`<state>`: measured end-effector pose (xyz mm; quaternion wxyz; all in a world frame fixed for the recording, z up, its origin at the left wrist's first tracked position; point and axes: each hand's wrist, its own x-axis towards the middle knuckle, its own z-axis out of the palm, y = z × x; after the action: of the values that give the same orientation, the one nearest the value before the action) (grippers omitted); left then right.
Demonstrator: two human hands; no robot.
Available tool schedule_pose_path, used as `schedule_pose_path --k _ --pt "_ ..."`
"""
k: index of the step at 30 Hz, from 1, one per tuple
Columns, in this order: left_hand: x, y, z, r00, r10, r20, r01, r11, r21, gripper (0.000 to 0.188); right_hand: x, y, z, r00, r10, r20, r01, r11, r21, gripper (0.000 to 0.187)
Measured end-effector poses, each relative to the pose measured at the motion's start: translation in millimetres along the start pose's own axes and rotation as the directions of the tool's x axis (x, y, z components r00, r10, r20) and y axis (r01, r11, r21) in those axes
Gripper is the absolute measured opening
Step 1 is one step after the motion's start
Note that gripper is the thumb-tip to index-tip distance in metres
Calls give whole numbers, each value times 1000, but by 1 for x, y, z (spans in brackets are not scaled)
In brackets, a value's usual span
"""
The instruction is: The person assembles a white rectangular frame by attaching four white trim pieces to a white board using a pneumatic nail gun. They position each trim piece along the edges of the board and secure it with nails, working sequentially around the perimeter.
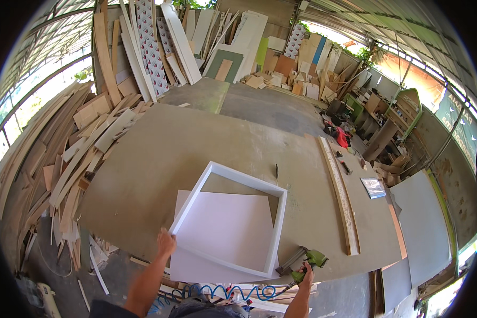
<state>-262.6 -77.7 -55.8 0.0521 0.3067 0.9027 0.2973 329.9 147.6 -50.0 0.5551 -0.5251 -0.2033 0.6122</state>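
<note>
A white rectangular frame [244,177] of narrow boards lies askew over a flat white panel [222,222] on the large work table. My left hand [167,242] grips the frame at its near left corner. In my right hand [305,275] is a green nail gun [316,258], its dark magazine pointing left beside the frame's near right corner. A coiled blue air hose [196,289] runs along the near edge in front of my body. Beyond the frame's far right side, a thin dark tool [276,171] rests on the table.
A long board [338,193] lies along the table's [143,143] right part, near a shiny flat packet [373,187] and small tools. Wood offcuts [79,143] pile up on the left. Panels lean at the back; grey sheets [421,228] stand at the right.
</note>
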Motion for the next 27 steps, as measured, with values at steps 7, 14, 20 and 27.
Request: schedule_pose_path --k 7,14,20,27 --pt "-116 49 -59 916 -395 74 400 914 -75 33 46 -6 -14 966 -133 -221 27 904 -427 20" --pt "-177 9 -47 977 -211 -22 208 975 -79 43 85 -15 -30 915 -368 -164 40 488 -872 49" --pt "-209 18 -39 936 -353 -8 342 911 -232 49 48 -65 5 925 -362 -116 -78 117 -990 58" --pt "-226 21 -24 972 -182 -148 154 970 -187 52 -27 -31 4 490 -599 633 653 -228 -722 69"
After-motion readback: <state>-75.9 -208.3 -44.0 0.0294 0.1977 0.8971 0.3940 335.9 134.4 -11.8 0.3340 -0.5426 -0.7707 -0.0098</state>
